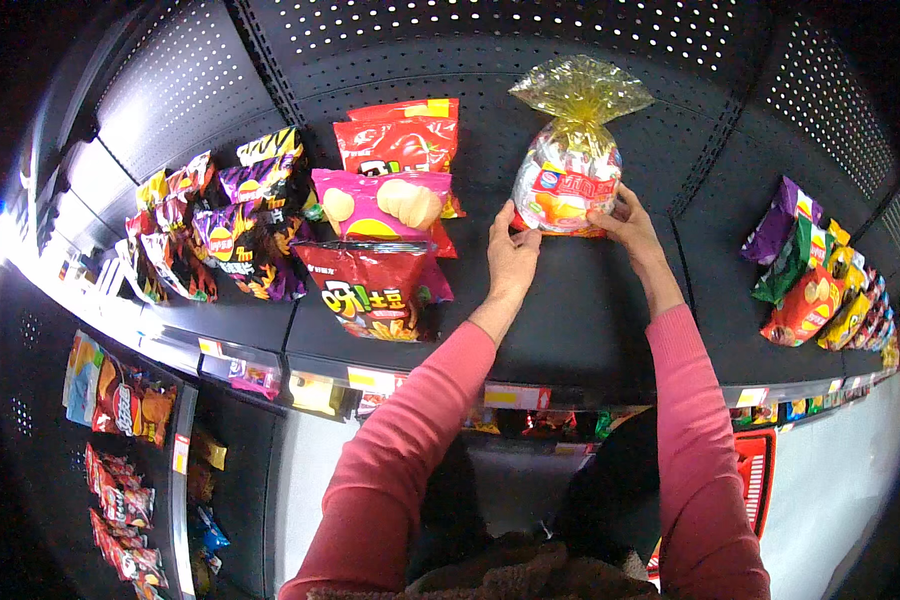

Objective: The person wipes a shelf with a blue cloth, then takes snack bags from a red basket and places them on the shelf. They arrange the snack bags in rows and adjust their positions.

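Observation:
A clear bag of packaged snacks (566,184), gathered into a yellow cellophane fan at its top, stands upright on the black shelf (577,307). My left hand (511,259) touches its lower left side, and my right hand (634,232) holds its lower right side, thumb across the front. To the left of it stand red snack bags (397,142), a pink chip bag (382,202) and, in front, a dark red snack bag (367,289).
Purple and black chip bags (251,240) stand farther left. At the right are a green bag (791,259), an orange-red chip bag (806,307) and several yellow bags. Price tags line the shelf edge (521,396). A red shopping basket (755,469) is below on the right.

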Available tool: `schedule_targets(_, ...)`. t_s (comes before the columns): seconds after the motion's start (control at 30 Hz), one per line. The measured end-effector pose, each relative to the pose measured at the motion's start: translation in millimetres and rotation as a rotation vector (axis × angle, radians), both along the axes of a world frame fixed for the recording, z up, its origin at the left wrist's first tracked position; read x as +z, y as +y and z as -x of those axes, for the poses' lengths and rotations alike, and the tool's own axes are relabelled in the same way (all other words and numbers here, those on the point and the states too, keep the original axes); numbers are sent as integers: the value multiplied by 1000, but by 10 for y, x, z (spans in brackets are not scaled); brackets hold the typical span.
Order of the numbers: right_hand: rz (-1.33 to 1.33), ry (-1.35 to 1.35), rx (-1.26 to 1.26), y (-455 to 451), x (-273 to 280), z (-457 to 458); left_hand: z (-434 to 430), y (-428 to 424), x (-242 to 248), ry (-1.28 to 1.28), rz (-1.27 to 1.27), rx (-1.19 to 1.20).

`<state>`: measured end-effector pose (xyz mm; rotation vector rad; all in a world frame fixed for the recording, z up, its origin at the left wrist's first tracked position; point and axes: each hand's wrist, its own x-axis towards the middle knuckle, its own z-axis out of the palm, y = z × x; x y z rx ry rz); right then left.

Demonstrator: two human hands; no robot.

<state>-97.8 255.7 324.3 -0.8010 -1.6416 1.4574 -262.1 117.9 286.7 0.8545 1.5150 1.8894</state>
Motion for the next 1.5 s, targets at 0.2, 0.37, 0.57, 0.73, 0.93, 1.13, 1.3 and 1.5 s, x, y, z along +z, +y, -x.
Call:
schedule_targets(0.2, -74, 30, -64, -41, -141, 75, 97, 135, -99, 40, -32, -52)
schedule_targets(0.37, -128, 50, -100, -39, -171, 124, 82, 59, -15, 36, -44, -89)
schedule_targets(0.57, -147, 110, -44, 9, -247, 119, 58, 14, 96, -4, 0, -95)
schedule_targets(0.73, -228, -31, -186, 11, -206, 47, 40, -62, 113, 66, 8, 68)
schedule_targets(0.93, -92, 190, -207, -571, 433, -308, 2, -279, 148, 18, 71, -145)
schedule_targets(1.13, -227, 169, -73, -1614, 670, -1261, -38, -410, 182, 90, 226, -557)
schedule_targets(1.3, -170, -140, -441, -2135, 388, -2664, -103, -519, 194, 197, 342, -749)
schedule_targets(1.5, 183, -437, -756, -2827, -505, -4095, -137, -559, 216, 305, 365, -796)
